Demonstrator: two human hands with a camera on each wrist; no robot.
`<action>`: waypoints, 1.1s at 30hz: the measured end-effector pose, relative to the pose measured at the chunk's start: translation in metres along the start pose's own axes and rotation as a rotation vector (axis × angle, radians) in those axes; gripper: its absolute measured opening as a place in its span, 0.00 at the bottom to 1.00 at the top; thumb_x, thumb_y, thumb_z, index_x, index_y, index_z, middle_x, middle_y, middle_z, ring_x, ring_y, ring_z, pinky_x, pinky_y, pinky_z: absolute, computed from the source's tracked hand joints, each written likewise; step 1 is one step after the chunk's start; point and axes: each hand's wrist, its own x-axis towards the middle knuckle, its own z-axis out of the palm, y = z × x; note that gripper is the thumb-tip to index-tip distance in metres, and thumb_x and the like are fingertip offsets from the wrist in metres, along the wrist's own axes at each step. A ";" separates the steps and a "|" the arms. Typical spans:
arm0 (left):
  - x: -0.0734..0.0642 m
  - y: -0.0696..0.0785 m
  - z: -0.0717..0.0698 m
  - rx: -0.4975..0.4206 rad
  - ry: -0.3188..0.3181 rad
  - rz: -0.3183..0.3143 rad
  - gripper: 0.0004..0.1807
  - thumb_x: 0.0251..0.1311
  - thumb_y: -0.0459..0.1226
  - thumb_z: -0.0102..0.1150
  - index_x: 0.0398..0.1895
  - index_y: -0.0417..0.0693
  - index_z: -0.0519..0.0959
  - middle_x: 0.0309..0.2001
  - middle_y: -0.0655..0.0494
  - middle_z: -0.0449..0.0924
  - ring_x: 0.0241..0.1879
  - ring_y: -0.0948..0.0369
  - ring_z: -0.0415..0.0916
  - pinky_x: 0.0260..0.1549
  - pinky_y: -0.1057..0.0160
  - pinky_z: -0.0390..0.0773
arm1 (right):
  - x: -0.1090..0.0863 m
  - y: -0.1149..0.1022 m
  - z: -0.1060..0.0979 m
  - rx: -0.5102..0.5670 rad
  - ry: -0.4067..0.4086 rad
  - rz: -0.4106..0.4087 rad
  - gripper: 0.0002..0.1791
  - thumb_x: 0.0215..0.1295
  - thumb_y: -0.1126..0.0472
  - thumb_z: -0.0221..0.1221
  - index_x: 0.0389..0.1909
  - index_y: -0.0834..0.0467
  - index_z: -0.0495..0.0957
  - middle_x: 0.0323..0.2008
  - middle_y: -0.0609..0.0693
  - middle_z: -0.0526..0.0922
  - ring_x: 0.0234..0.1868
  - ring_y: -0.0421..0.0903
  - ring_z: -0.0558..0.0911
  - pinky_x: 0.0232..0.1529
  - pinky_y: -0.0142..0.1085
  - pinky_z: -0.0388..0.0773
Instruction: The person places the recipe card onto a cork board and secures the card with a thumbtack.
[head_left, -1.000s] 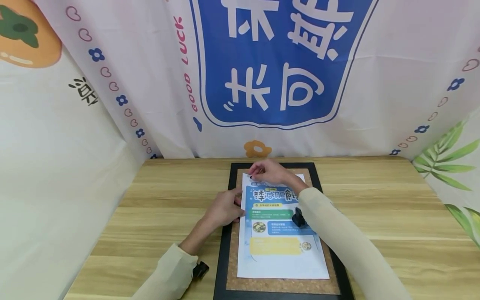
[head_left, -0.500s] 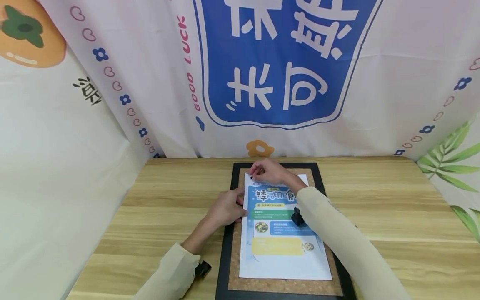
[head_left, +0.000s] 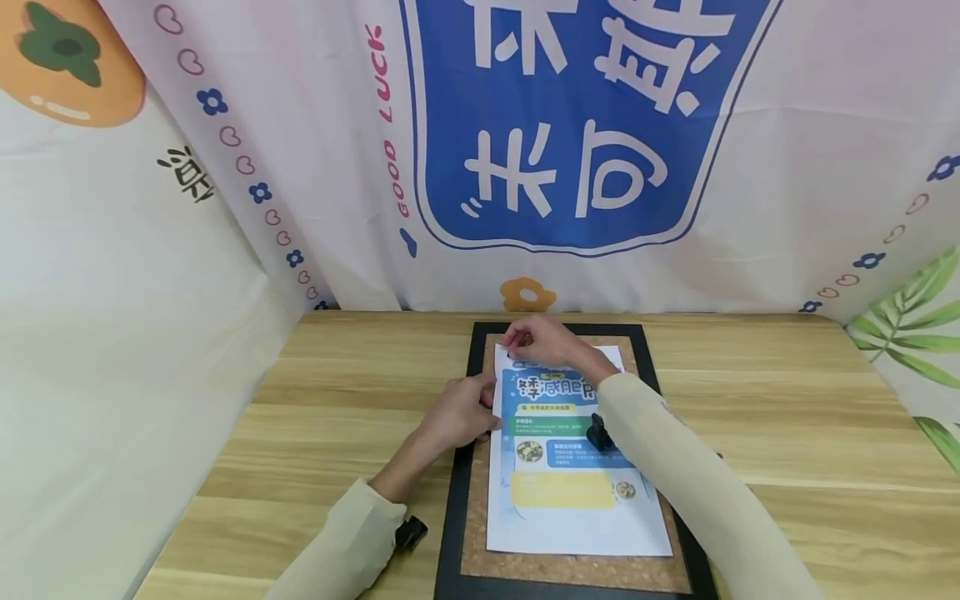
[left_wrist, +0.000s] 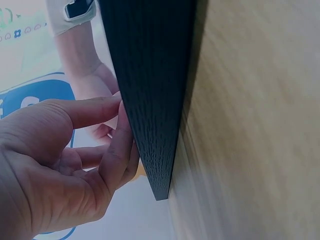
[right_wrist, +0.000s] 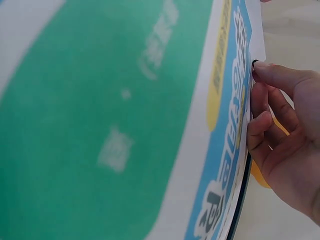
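A printed poster sheet (head_left: 577, 529) lies on a cork board (head_left: 555, 568) with a black frame (head_left: 462, 500). My right hand (head_left: 543, 340) is at the sheet's upper left corner, thumb and finger pinching a small black push pin (right_wrist: 255, 62) against the paper. Its other fingers are bent against the sheet. Lower down, at the sheet's left edge, my left hand (head_left: 459, 410) reaches across the frame. Its thumb (left_wrist: 102, 111) and fingers rest along the paper's edge, spread apart, with the tips hidden behind the frame's side in the left wrist view.
The board lies on a wood-grain table (head_left: 337, 400), its top close to the back edge. Behind hangs a printed cloth (head_left: 360, 167). Black wrist cameras are on both sleeves; the right one (head_left: 598, 433) overlaps the poster in the head view.
The head view has shifted slightly, so everything sits a little further right. Both hands keep their places on the sheet, and the right hand still holds the push pin at the corner.
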 end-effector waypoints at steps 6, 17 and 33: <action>0.000 -0.001 -0.001 -0.015 -0.010 0.006 0.37 0.62 0.22 0.70 0.75 0.34 0.71 0.43 0.44 0.80 0.27 0.59 0.84 0.24 0.62 0.88 | 0.007 -0.001 0.003 -0.030 -0.014 -0.003 0.08 0.74 0.63 0.67 0.51 0.54 0.87 0.46 0.49 0.90 0.47 0.46 0.85 0.62 0.43 0.84; 0.000 0.000 -0.002 0.005 -0.015 0.034 0.32 0.61 0.21 0.70 0.70 0.34 0.75 0.39 0.45 0.79 0.25 0.60 0.83 0.23 0.63 0.88 | 0.011 -0.002 0.002 -0.030 -0.006 0.009 0.07 0.74 0.63 0.65 0.49 0.55 0.88 0.44 0.50 0.90 0.45 0.45 0.85 0.58 0.42 0.85; 0.000 0.001 -0.002 0.006 -0.022 0.022 0.31 0.63 0.22 0.70 0.70 0.35 0.75 0.40 0.45 0.79 0.25 0.59 0.84 0.24 0.62 0.88 | 0.011 0.000 -0.003 0.073 -0.025 0.078 0.09 0.73 0.62 0.67 0.50 0.55 0.89 0.46 0.51 0.90 0.45 0.47 0.85 0.56 0.41 0.84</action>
